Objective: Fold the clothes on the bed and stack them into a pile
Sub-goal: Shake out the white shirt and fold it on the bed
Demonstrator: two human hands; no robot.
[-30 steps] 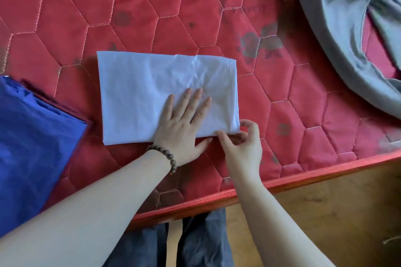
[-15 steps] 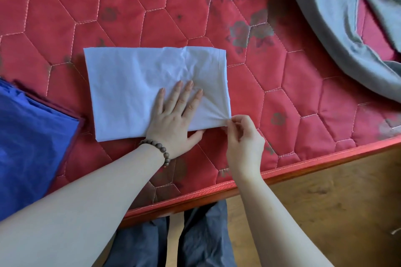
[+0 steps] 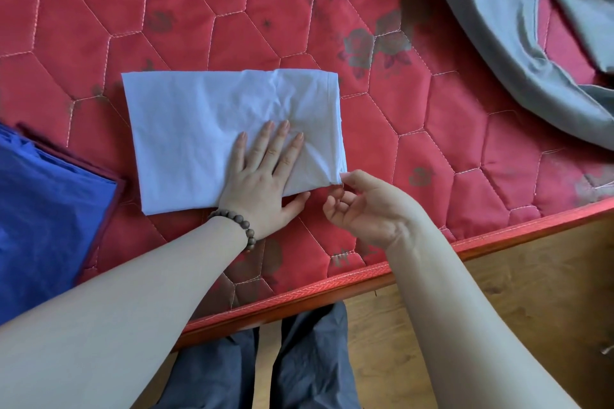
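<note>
One folded white cloth (image 3: 206, 133) lies flat mid-bed. The left hand (image 3: 262, 183) presses it with straight fingers near its 5 o'clock corner. The right hand (image 3: 368, 209), loosely curled, touches that corner; whether it pinches, I cannot tell. One blue pile (image 3: 43, 209) lies at 9 o'clock, one grey garment (image 3: 491, 26) at 2 o'clock. Bare red mattress (image 3: 432, 143) between; the bed's edge (image 3: 365, 279) is near.

Bedroom in a home. Bare red quilted mattress (image 3: 432, 143) with hexagon stitching and faded flower print fills most of frame, on a wooden bed frame (image 3: 531, 262) at lower right. Loose laundry on it: grey garment (image 3: 491, 36) upper right, blue fabric (image 3: 43, 216) at left edge.
</note>
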